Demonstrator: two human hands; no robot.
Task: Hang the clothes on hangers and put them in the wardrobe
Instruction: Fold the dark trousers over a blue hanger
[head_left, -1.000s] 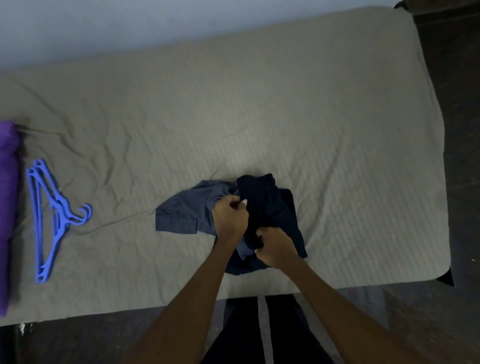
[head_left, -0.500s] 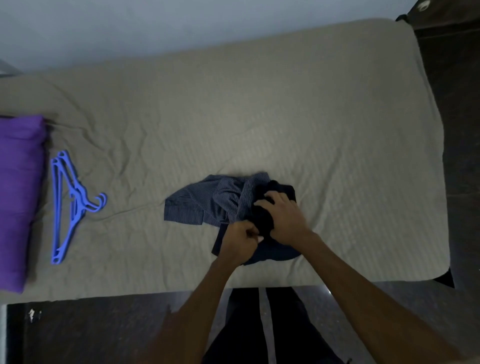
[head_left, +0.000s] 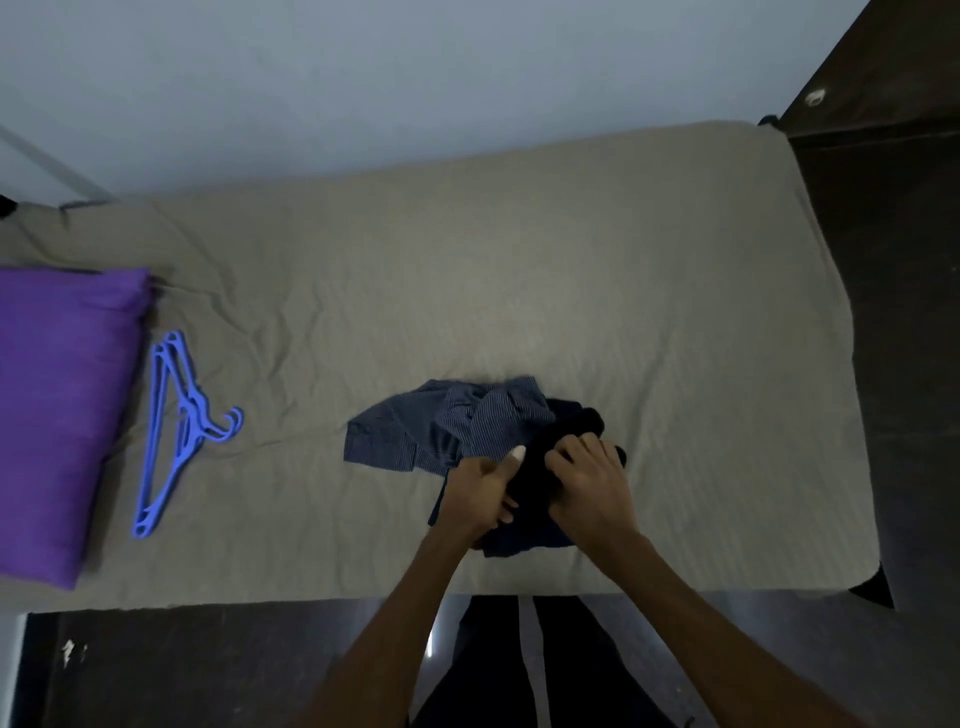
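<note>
While both hands work low in the frame's centre, the left hand (head_left: 480, 488) and right hand (head_left: 587, 475) grip the dark garment (head_left: 530, 467) beside a striped shirt (head_left: 447, 426); blue hangers (head_left: 179, 426) lie far left by a purple pillow (head_left: 57, 415).

Both hands (head_left: 540, 483) gripping dark clothes (head_left: 467, 431), blue hangers (head_left: 176, 431) well apart
</note>
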